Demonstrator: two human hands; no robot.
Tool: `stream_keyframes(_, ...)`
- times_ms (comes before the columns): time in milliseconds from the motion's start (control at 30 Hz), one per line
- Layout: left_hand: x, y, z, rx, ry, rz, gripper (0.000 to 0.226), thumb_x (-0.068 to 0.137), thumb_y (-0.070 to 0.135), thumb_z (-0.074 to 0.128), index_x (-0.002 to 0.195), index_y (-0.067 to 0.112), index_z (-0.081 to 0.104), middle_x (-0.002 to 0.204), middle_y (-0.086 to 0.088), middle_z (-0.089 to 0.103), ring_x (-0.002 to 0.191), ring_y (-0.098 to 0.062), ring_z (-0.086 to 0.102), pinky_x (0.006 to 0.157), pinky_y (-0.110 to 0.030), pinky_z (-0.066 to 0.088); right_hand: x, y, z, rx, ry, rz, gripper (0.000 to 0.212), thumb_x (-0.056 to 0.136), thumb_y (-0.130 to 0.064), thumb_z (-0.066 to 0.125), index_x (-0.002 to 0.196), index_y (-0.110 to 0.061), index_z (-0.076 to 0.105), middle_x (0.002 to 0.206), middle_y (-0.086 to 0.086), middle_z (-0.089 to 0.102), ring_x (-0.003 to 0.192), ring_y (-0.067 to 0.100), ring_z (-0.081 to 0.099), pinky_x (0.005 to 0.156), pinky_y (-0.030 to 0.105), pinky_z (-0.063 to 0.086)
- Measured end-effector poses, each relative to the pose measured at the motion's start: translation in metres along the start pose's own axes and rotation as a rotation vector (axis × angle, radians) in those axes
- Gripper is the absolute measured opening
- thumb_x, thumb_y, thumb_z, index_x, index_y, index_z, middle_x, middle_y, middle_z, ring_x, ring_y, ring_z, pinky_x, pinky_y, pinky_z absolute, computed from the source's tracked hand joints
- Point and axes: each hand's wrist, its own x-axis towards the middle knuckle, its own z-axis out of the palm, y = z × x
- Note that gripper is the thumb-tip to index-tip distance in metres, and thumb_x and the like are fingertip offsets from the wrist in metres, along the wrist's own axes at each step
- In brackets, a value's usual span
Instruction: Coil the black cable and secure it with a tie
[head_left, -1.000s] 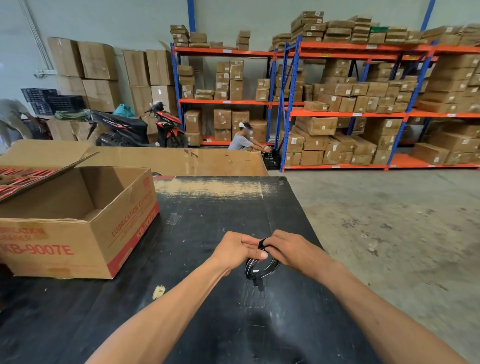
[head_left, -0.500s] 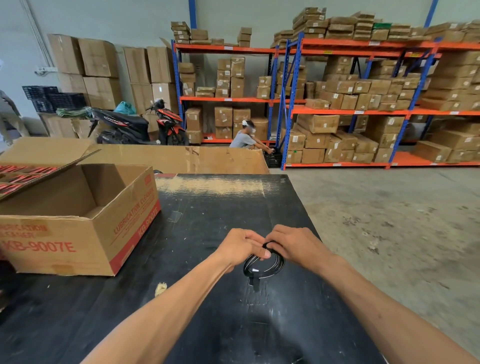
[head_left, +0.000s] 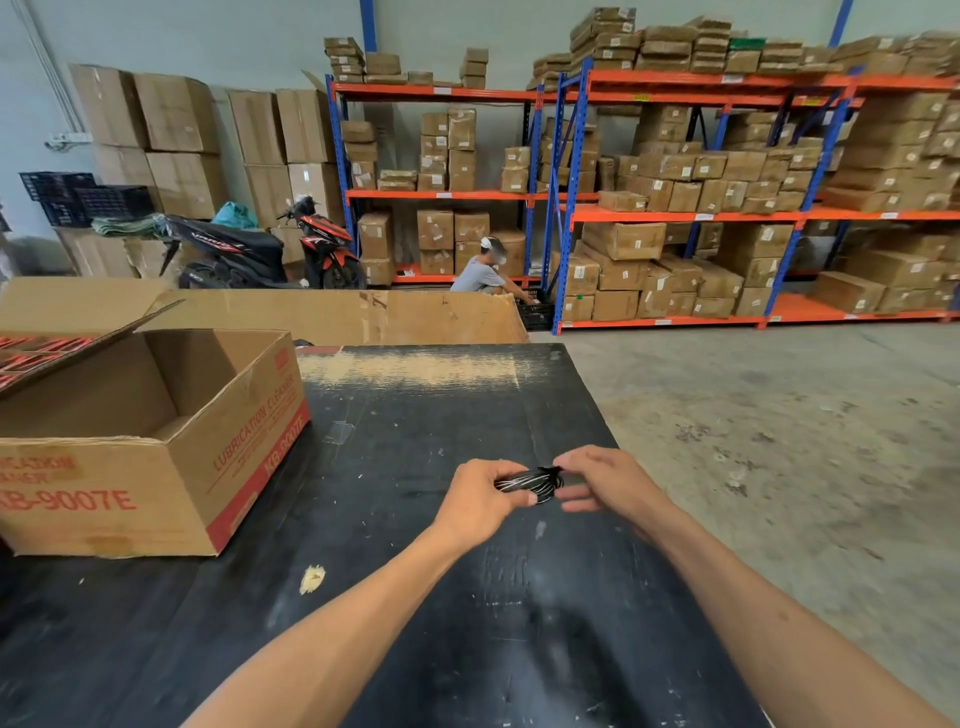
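Note:
The black cable is a small flat coil held above the black table, turned nearly edge-on to me. My left hand grips the coil's left side between thumb and fingers. My right hand pinches the coil's right end, where a short black tie sticks up from the bundle. Part of the coil is hidden inside my left hand.
An open cardboard box stands on the table's left side. The table's right edge drops to a concrete floor. A big flat cardboard sheet lies behind the table. A person crouches by the shelving racks, beside a parked scooter.
The coil hung as an open loop with its plug dangling; now it is turned flat and edge-on between my hands. My right hand has shifted to the coil's right end.

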Motion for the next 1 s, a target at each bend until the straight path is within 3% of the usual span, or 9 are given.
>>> stream_keyframes(67, -0.001, 0.000, 0.008, 0.102, -0.006, 0.086, 0.012, 0.078, 0.017, 0.078, 0.088, 0.025, 0.078, 0.058, 0.015, 0.060, 0.055, 0.002, 0.047, 0.058, -0.015, 0.036, 0.001, 0.003, 0.000, 0.254, -0.004, 0.159, 0.033, 0.090, -0.028, 0.075, 0.103, 0.002, 0.071, 0.107, 0.024, 0.075, 0.083, 0.031, 0.079, 0.067, 0.032, 0.065)
stream_keyframes(167, -0.003, -0.005, 0.019, 0.341, -0.015, 0.265, 0.013, 0.073, 0.028, 0.081, 0.085, 0.025, 0.077, 0.070, 0.004, 0.063, 0.077, -0.004, 0.050, 0.077, -0.027, 0.039, 0.000, 0.017, 0.000, 0.370, 0.047, 0.182, 0.023, 0.084, -0.002, 0.079, 0.101, 0.009, 0.070, 0.109, 0.029, 0.072, 0.076, 0.025, 0.077, 0.061, 0.025, 0.063)
stream_keyframes(233, -0.004, -0.010, 0.022, 0.315, -0.029, 0.199, 0.055, 0.064, 0.051, 0.084, 0.114, 0.033, 0.072, 0.113, 0.010, 0.063, 0.116, -0.006, 0.044, 0.103, -0.028, 0.030, -0.002, 0.027, -0.002, 0.433, 0.086, 0.188, 0.031, 0.083, 0.010, 0.075, 0.113, 0.009, 0.065, 0.110, 0.027, 0.068, 0.079, 0.026, 0.074, 0.062, 0.028, 0.064)
stream_keyframes(300, -0.006, -0.013, 0.021, 0.072, -0.049, -0.065, 0.098, 0.054, 0.073, 0.080, 0.140, 0.038, 0.050, 0.142, 0.017, 0.038, 0.135, -0.002, 0.027, 0.114, -0.029, 0.022, -0.003, 0.035, -0.009, 0.457, 0.104, 0.192, 0.046, 0.082, 0.015, 0.073, 0.124, 0.004, 0.058, 0.119, 0.026, 0.064, 0.091, 0.029, 0.071, 0.068, 0.033, 0.062)
stream_keyframes(400, -0.003, -0.020, 0.019, -0.439, -0.113, -0.501, 0.072, 0.075, 0.067, 0.070, 0.130, 0.022, 0.054, 0.133, -0.004, 0.060, 0.117, -0.021, 0.063, 0.103, -0.045, 0.049, -0.009, 0.048, -0.021, 0.482, 0.092, 0.209, 0.052, 0.081, 0.017, 0.071, 0.127, -0.003, 0.054, 0.111, 0.022, 0.071, 0.087, 0.025, 0.075, 0.071, 0.032, 0.060)
stream_keyframes(500, -0.002, -0.031, 0.027, -0.647, -0.110, -0.650, 0.034, 0.093, 0.028, 0.067, 0.112, 0.000, 0.065, 0.096, -0.020, 0.077, 0.087, -0.031, 0.076, 0.071, -0.037, 0.062, -0.013, 0.065, -0.027, 0.448, 0.066, 0.240, 0.049, 0.083, 0.018, 0.070, 0.125, -0.002, 0.054, 0.094, 0.018, 0.078, 0.079, 0.020, 0.077, 0.065, 0.028, 0.062)
stream_keyframes(633, -0.002, -0.042, 0.044, -0.597, 0.039, -0.636, 0.020, 0.086, -0.003, 0.069, 0.105, -0.003, 0.067, 0.089, -0.020, 0.076, 0.076, -0.029, 0.075, 0.062, -0.031, 0.061, -0.011, 0.091, -0.028, 0.273, 0.170, 0.283, 0.052, 0.077, 0.015, 0.078, 0.122, 0.003, 0.054, 0.104, 0.029, 0.074, 0.085, 0.032, 0.075, 0.081, 0.041, 0.063)
stream_keyframes(767, 0.005, -0.050, 0.059, -0.446, 0.114, -0.633, 0.013, 0.083, -0.010, 0.069, 0.088, 0.002, 0.067, 0.078, -0.018, 0.071, 0.062, -0.025, 0.069, 0.054, -0.026, 0.060, -0.006, 0.105, -0.027, 0.120, 0.249, 0.312, 0.051, 0.067, 0.008, 0.087, 0.110, 0.003, 0.060, 0.099, 0.030, 0.075, 0.085, 0.038, 0.076, 0.093, 0.054, 0.059)
stream_keyframes(1000, 0.022, -0.069, 0.085, -0.083, 0.144, -0.600, 0.012, 0.074, -0.004, 0.076, 0.075, 0.007, 0.073, 0.072, -0.019, 0.073, 0.054, -0.026, 0.066, 0.069, -0.039, 0.063, 0.003, 0.124, -0.036, -0.310, 0.268, 0.300, 0.029, 0.070, -0.024, 0.093, 0.087, -0.010, 0.075, 0.080, 0.006, 0.078, 0.070, 0.020, 0.073, 0.079, 0.035, 0.061)
